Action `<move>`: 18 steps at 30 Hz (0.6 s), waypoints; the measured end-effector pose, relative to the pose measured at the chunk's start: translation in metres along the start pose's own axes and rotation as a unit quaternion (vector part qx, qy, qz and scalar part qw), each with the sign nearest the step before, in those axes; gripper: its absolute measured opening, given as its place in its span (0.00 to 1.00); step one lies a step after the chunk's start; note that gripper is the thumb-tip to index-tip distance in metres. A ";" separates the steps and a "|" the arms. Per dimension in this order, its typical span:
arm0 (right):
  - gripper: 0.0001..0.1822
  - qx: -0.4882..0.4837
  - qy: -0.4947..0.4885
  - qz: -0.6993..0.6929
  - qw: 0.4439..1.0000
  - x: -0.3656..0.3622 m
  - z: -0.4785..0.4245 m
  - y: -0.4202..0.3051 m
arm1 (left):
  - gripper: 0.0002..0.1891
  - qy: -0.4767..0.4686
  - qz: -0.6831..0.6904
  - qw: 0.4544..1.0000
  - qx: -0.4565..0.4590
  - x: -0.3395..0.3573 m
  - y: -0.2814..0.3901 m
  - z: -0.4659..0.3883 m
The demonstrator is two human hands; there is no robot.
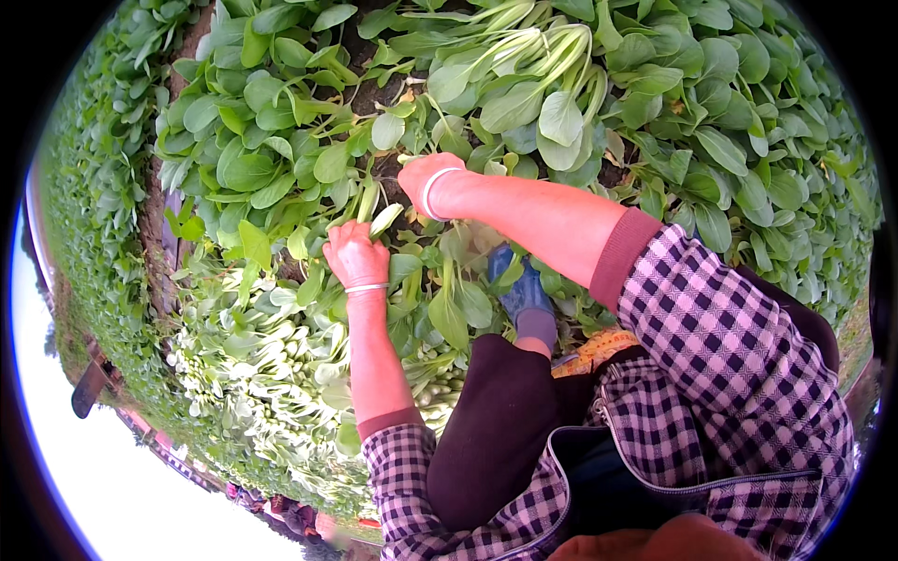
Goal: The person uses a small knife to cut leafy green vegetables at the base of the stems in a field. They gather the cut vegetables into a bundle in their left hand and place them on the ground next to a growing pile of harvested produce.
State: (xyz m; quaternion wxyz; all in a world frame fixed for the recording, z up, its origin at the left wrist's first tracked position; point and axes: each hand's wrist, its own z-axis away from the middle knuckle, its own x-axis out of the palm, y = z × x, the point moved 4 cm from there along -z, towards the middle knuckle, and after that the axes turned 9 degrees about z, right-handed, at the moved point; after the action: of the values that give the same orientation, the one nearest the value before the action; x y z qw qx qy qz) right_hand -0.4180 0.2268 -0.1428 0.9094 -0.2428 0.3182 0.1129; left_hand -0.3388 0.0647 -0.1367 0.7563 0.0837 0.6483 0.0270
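My left hand (356, 258), with a pale band at the wrist, is closed around leafy greens, likely bok choy. Pale stalk bases (384, 220) stick out past its knuckles. To its upper right, my right hand (428, 181) is curled low over the soil, a white ring on its wrist. A pale green stub (405, 159) shows at the far side of that fist; its fingers are turned away, so whether it grips anything is hidden. Standing leafy plants (252, 154) grow just beyond both hands.
Pulled greens lie in a heap (540, 77) at the top and in a wide row (259, 357) at lower left. A blue shoe (520, 284) is planted below my right forearm. A dirt furrow (151, 210) runs along the left. People (280, 508) are far off at the bottom.
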 end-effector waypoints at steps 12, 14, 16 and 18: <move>0.14 -0.016 0.009 -0.046 0.999 0.021 0.014 0.008 | 0.10 0.087 0.113 0.989 -0.038 -0.023 -0.003 0.012; 0.13 0.000 0.074 -0.097 0.993 0.044 0.024 0.031 | 0.13 0.125 0.207 0.969 -0.050 -0.040 0.018 0.000; 0.13 0.043 0.074 -0.135 0.987 0.063 0.035 0.047 | 0.12 0.147 0.279 0.948 -0.030 -0.060 0.049 -0.026; 0.13 0.045 0.058 -0.168 0.983 0.067 0.048 0.040 | 0.12 0.167 0.283 0.944 0.007 -0.091 0.082 -0.050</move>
State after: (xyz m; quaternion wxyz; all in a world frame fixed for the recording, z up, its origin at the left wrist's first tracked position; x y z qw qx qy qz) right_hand -0.3554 0.2892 -0.1679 0.9054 -0.2576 0.3300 -0.0703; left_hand -0.3965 0.1367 -0.0418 0.5979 0.2632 0.7149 0.2493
